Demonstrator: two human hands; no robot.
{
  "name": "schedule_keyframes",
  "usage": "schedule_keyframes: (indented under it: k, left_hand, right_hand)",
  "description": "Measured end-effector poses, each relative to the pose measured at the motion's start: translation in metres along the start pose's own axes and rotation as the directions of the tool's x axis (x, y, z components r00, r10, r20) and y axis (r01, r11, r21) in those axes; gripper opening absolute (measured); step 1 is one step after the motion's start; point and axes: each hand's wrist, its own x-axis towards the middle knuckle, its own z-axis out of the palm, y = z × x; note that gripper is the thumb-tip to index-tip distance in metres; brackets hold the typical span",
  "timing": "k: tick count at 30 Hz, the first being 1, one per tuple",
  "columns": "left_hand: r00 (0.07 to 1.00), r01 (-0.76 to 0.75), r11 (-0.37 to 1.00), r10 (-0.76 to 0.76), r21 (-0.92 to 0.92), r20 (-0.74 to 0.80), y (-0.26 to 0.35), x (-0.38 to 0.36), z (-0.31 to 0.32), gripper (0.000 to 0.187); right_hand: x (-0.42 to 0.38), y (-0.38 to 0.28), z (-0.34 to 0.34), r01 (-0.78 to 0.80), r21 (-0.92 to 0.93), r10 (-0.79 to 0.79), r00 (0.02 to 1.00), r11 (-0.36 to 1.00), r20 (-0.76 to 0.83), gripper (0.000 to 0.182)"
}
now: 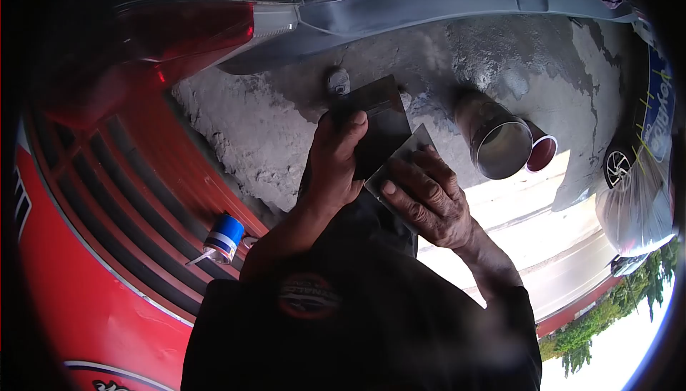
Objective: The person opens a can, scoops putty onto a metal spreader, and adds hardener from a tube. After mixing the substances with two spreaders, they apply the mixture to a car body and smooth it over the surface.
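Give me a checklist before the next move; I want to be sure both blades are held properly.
1. Left hand closed on the dark spreader: ok.
2. Right hand holding the small blade: ok.
3. The two blades overlap between the hands: ok.
4. Tin can open, mouth towards the camera: ok.
5. Material on either blade: cannot tell.
6. Blue tube lies apart from both hands: ok.

A rough concrete floor [271,127] carries an open metal can [496,141] and its red lid [541,153].

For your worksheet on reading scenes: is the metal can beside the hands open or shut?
Open: the can has no lid on, its round mouth shows the bare inside wall, and a red lid lies beside it.
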Motion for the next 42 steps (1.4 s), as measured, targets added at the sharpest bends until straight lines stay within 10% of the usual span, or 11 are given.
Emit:
schedule_keyframes:
  k: [5,7,12,14,19,24,27,34,36,38,42]
  left_hand:
    - [0.997,0.021,0.994,-0.013,-0.11,0.073,-0.017,0.005,-0.01,0.033]
    - [0.954,-0.29,0.815,0.285,0.502,0.089,-0.034,0.01,-0.025,0.034]
    - [0.923,-0.35,0.686,0.37,0.638,0.108,-0.046,0.025,-0.006,0.023]
    - [0.985,-0.085,0.946,0.126,0.314,-0.114,-0.051,0.029,0.002,0.024]
    - [0.998,-0.005,0.98,-0.009,0.197,0.066,-0.052,0.039,-0.016,0.03]
    - [0.938,-0.341,0.611,0.168,0.715,0.304,-0.075,0.033,0.015,0.048]
    - [0.935,-0.317,0.514,0.309,0.797,0.172,-0.09,0.046,-0.012,0.038]
    - [0.895,-0.342,0.801,0.436,0.491,-0.09,-0.073,0.056,0.016,0.023]
    - [0.966,-0.162,0.879,0.233,0.448,-0.109,-0.075,0.055,0.0,0.031]
    - [0.99,0.008,0.999,0.0,-0.051,0.14,-0.068,0.061,-0.007,0.035]
    - [0.996,-0.082,0.969,0.075,0.232,0.037,-0.057,0.058,-0.004,0.039]
  right_hand:
    - [-0.036,0.073,-0.007,-0.065,-0.26,0.083,0.995,0.964,0.059,0.051]
    - [-0.032,0.079,-0.007,-0.121,-0.174,0.125,0.992,0.977,0.013,0.049]
    - [-0.013,0.062,-0.017,-0.104,-0.06,0.114,0.974,0.993,0.196,0.041]
    - [-0.019,0.071,-0.019,-0.085,-0.079,0.092,0.992,0.993,0.088,0.043]
    - [-0.061,0.13,-0.014,0.022,-0.278,0.007,0.995,0.96,0.102,0.046]
    - [-0.051,0.1,0.004,-0.214,-0.035,0.216,0.974,0.976,0.062,0.044]
    - [-0.056,0.1,0.004,-0.176,0.03,0.169,0.973,0.984,0.156,0.046]
    - [-0.049,0.092,-0.006,-0.072,0.11,0.061,0.993,0.991,0.1,0.051]
    - [-0.044,0.091,0.001,-0.03,0.068,0.029,0.999,0.997,0.018,0.052]
    - [-0.051,0.102,0.012,-0.033,-0.033,0.033,0.999,0.999,-0.02,0.053]
    - [-0.062,0.13,0.002,-0.208,-0.169,0.211,0.978,0.963,-0.002,0.056]
